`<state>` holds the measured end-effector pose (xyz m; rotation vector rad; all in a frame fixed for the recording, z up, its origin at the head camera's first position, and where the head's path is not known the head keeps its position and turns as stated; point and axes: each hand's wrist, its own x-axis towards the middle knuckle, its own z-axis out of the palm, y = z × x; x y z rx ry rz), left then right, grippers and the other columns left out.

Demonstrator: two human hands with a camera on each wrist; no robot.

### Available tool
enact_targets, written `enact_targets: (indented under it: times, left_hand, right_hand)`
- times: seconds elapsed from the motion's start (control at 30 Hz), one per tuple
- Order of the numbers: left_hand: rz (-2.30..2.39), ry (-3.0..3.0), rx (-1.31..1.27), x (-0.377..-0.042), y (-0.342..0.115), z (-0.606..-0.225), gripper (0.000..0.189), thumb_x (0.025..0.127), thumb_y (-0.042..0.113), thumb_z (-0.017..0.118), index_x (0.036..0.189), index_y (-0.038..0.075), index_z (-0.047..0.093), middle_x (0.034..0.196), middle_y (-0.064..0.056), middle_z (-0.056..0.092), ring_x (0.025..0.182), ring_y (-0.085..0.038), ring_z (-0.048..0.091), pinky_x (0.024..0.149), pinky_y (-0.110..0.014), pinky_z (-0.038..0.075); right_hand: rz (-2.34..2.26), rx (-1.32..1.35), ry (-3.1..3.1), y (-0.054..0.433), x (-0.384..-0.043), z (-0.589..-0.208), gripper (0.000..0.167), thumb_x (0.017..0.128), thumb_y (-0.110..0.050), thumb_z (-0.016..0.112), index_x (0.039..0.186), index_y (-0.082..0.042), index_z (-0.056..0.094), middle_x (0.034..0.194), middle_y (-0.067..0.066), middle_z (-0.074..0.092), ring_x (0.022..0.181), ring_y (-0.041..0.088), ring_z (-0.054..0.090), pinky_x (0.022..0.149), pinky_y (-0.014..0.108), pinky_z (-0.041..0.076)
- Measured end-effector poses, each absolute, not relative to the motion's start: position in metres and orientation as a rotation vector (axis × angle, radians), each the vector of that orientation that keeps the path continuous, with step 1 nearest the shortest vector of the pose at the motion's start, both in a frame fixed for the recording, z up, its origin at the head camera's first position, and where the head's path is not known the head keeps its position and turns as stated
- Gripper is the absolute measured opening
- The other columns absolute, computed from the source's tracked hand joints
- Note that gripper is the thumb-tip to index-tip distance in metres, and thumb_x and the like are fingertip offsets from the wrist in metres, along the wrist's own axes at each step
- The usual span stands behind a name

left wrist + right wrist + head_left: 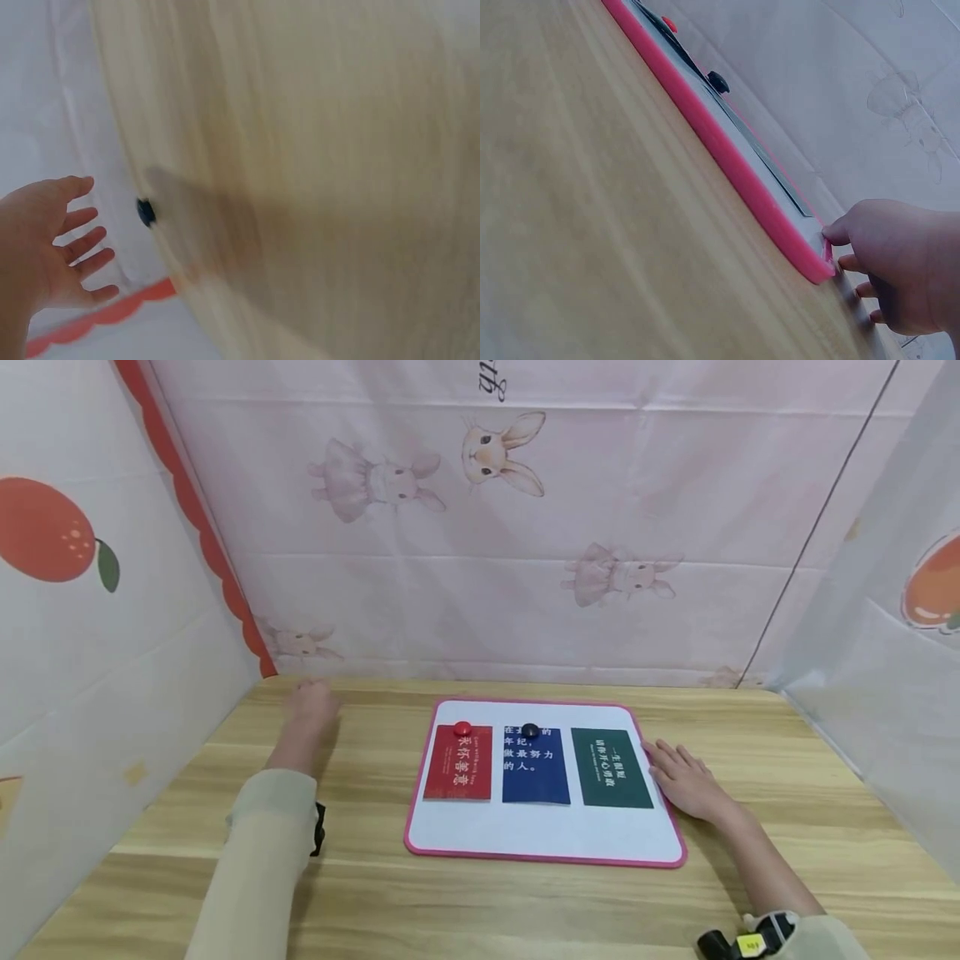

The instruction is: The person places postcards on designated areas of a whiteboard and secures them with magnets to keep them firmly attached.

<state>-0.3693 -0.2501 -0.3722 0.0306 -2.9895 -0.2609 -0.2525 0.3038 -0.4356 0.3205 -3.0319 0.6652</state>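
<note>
A pink-rimmed whiteboard lies on the wooden table with three cards on it: a red card, a blue card and a green card. A red magnet sits at the red card's top edge, and a black magnet at the blue card's. No magnet shows on the green card. My left hand is at the table's far left; in the left wrist view its fingers spread near a small dark round object, with a gap between. My right hand touches the board's right edge, thumb against the rim.
The wooden table meets a pink rabbit-print curtain at the back. White fruit-print sheets hang at the left and right. Camera straps are on both wrists.
</note>
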Motion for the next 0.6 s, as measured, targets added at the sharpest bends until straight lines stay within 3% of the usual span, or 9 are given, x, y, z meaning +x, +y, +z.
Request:
enact_targets:
  times: [0.13,0.37,0.6]
  left_hand:
    - [-0.175,-3.011,0.074,-0.364,-0.262,-0.38,0.042,0.096,0.023,0.047,0.122,-0.01,0.048,0.118,-0.035,0.042,0.11,-0.049,0.037,0.086,-0.061,0.034]
    - [0.044,-3.083,-0.02,-0.356,-0.269,-0.39,0.037,0.097,0.015,0.044,0.127,-0.006,0.048,0.121,-0.037,0.039,0.112,-0.054,0.031,0.086,-0.071,0.024]
    - [-0.059,-3.053,0.026,-0.364,-0.274,-0.397,0.038,0.097,0.019,0.044,0.128,-0.002,0.048,0.127,-0.034,0.036,0.118,-0.051,0.028,0.091,-0.069,0.02]
  right_hand:
    - [0.671,0.321,-3.03,0.303,-0.252,-0.435,0.053,0.097,-0.026,0.04,0.142,0.0,0.027,0.143,0.03,0.018,0.127,0.053,0.006,0.098,0.066,0.001]
    - [0.665,0.324,-3.036,0.305,-0.253,-0.433,0.053,0.097,-0.026,0.04,0.142,-0.001,0.027,0.143,0.03,0.017,0.127,0.053,0.005,0.098,0.066,0.001]
    - [0.671,0.329,-3.032,0.305,-0.254,-0.435,0.052,0.097,-0.025,0.04,0.142,0.0,0.027,0.143,0.03,0.018,0.127,0.053,0.006,0.097,0.066,0.001]
